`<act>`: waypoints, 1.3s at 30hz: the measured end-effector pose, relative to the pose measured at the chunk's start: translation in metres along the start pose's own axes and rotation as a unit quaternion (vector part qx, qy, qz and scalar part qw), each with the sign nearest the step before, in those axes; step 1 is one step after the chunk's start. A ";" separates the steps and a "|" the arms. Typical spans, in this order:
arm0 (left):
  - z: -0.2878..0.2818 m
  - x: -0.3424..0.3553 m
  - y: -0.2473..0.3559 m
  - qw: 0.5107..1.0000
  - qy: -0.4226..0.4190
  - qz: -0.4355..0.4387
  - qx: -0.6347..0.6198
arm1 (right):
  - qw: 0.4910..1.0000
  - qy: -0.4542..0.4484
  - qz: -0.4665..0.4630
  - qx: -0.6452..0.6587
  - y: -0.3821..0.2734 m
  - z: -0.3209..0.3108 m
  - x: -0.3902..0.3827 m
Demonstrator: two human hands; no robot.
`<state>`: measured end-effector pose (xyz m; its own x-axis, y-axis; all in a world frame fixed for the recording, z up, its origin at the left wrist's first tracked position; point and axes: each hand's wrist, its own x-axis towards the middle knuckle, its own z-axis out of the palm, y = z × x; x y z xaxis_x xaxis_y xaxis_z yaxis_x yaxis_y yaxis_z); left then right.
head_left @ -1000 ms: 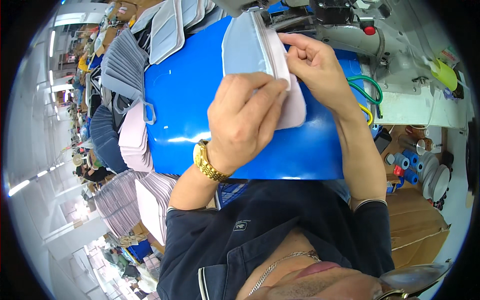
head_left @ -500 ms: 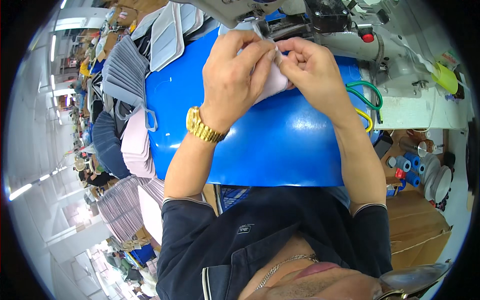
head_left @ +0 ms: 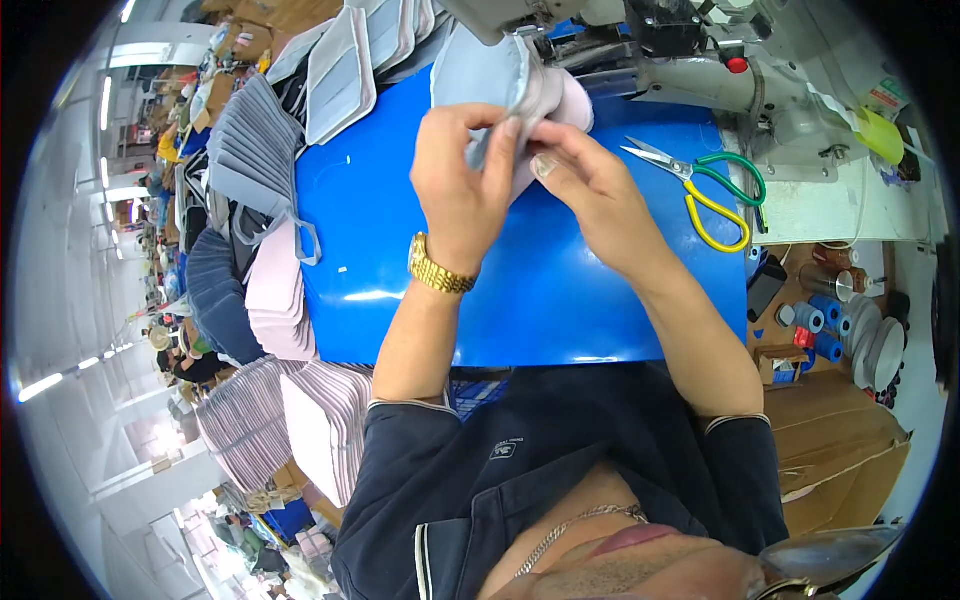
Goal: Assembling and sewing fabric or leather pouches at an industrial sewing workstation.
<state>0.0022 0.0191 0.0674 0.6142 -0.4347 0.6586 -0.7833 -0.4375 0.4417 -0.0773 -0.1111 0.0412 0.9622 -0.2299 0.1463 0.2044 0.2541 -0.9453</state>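
Observation:
Grey and pink padded fabric pieces (head_left: 480, 75) lie under the sewing machine head (head_left: 500, 15), with a pale seamed edge facing the machine. My left hand (head_left: 462, 170) is closed, thumb and forefinger pinching the near edge of the fabric. Beside it, my right hand (head_left: 590, 190) has its fingers curled and pressed at the same edge; a little pink fabric shows below the fingertips. How the layers lie between my hands is hidden. Scissors (head_left: 687, 173) with one green and one yellow handle rest right of my right hand, apart from it.
The blue table sheet (head_left: 560, 290) spreads below my hands. At left stand stacks of grey panels (head_left: 250, 150), dark panels (head_left: 215, 290) and pink panels (head_left: 275, 290). Finished-looking grey pieces (head_left: 340, 80) lie at back left. Thread spools (head_left: 825, 310) and a cardboard box (head_left: 840, 440) are at right.
Both hands have come nearer to me, and more of the grey and pink fabric shows beyond them. My right arm has shifted, so the scissors are now fully in view.

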 end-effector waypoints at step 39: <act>0.022 0.030 0.007 0.956 -0.062 0.170 0.229 | 0.979 0.012 0.073 0.188 0.048 0.002 0.044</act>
<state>0.0173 -0.0142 0.0772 0.3595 -0.6913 0.6268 -0.8337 -0.5397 -0.1170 -0.0243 -0.1072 0.0027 0.9824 -0.1868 0.0056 0.1210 0.6128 -0.7809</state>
